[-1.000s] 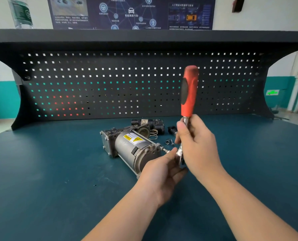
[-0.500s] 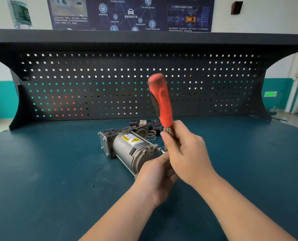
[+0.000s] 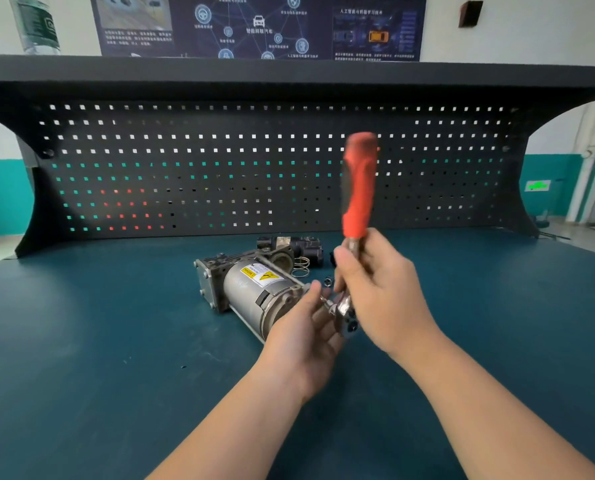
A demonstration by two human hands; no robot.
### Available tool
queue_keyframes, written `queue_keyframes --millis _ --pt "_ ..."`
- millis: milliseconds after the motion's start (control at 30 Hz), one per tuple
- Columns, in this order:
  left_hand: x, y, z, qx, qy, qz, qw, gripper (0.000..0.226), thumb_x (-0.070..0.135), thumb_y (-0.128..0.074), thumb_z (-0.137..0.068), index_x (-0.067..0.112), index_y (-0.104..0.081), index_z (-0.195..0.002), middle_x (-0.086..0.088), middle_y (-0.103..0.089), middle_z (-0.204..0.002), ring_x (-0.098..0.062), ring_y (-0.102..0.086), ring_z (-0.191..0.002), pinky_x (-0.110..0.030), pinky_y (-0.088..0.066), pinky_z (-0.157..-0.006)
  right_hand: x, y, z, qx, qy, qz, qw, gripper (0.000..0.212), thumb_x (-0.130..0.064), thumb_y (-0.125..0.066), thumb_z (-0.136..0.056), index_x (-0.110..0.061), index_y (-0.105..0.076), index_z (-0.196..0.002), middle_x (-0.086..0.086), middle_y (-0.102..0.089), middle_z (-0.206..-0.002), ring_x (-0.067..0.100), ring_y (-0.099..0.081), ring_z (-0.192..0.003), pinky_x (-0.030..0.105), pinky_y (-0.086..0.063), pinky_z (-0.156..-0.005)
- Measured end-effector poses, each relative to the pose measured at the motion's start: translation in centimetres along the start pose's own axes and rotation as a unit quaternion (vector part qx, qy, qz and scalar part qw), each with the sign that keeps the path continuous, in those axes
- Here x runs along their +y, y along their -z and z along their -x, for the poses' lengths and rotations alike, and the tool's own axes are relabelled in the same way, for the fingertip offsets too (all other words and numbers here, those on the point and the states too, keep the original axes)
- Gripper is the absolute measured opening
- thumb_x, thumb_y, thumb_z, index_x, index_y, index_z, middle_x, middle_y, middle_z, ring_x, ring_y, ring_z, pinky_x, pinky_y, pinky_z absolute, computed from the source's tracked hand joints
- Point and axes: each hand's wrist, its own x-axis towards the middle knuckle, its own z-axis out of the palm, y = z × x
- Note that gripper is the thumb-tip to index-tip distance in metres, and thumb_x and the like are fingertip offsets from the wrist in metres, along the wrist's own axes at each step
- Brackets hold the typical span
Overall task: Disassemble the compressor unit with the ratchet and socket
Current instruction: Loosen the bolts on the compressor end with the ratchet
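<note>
Where the dark blue-green counter [image 3: 98, 341] fills the middle of the frame, the compressor unit [image 3: 251, 289] lies on its side, a smooth grey metal cylinder joined to a rough cast block at its upper-left end. On the cylinder sits a yellow and white warning label [image 3: 259, 274] with a triangle sign; its small print is too fine to read. At the cylinder's lower-right end a slim bolt sticks out toward the ratchet [image 3: 356, 209], whose shiny metal head with the socket meets it there. The ratchet stands nearly upright, its orange-red moulded grip blurred, high in front of the black pegboard [image 3: 185, 168] with square holes. The right hand [image 3: 382, 289] grips the bare metal shank just below the grip. The left hand [image 3: 306, 327] lies just beside the compressor's end cap, fingers relaxed and spread toward the ratchet head, holding nothing. Behind the unit, loose parts lie on the counter: a black housing [image 3: 296, 247], a thin wire spring [image 3: 301, 264] and a small nut [image 3: 328, 281]. Across the top of the frame hangs a dark poster [image 3: 254, 26] with Chinese writing, car icons and an orange car picture. A clear bottle [image 3: 36, 22] with a green label stands on the shelf at upper left.
</note>
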Motion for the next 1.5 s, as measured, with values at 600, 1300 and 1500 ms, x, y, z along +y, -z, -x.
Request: queue_keyframes --millis 600,1300,1500 --pt "-0.4 -0.2 1.1 -0.052 0.103 -0.111 0.987 0.015 0.020 -0.061 -0.088 0.008 -0.068 -0.083 -0.012 -0.073 -0.079 -0.021 -0.072 -0.070 -0.031 -0.058 -0.070 3.7 6.2 -2.5 -0.045 -0.440 -0.258 0.859 0.038 -0.029 -0.058 -0.087 -0.015 -0.043 -0.056 0.004 -0.047 -0.042 0.007 -0.018 -0.022 0.010 -0.015 -0.027" --pt "0.2 -1.8 4.7 -0.163 0.261 -0.273 0.911 0.019 0.016 -0.067 -0.071 0.000 -0.075 -0.075 -0.015 -0.073 -0.076 -0.022 -0.073 -0.069 -0.026 -0.057 -0.056 5.2 10.7 -1.5 -0.530 -0.056 -0.510 0.675 0.028 -0.022 -0.049 -0.098 -0.001 -0.067 -0.106 0.012 -0.073 -0.075 0.014 -0.031 -0.025 0.022 -0.019 -0.029" --pt "-1.1 -2.9 5.7 -0.197 0.316 -0.271 0.888 0.025 0.019 -0.066 -0.078 -0.006 -0.072 -0.074 -0.018 -0.072 -0.076 -0.029 -0.069 -0.087 -0.026 -0.058 -0.061 5.9 10.4 -1.6 -0.462 -0.088 -0.621 0.627 0.029 -0.024 -0.044 -0.101 -0.001 -0.059 -0.096 0.001 -0.033 -0.035 0.008 -0.019 -0.028 0.021 -0.017 -0.036"
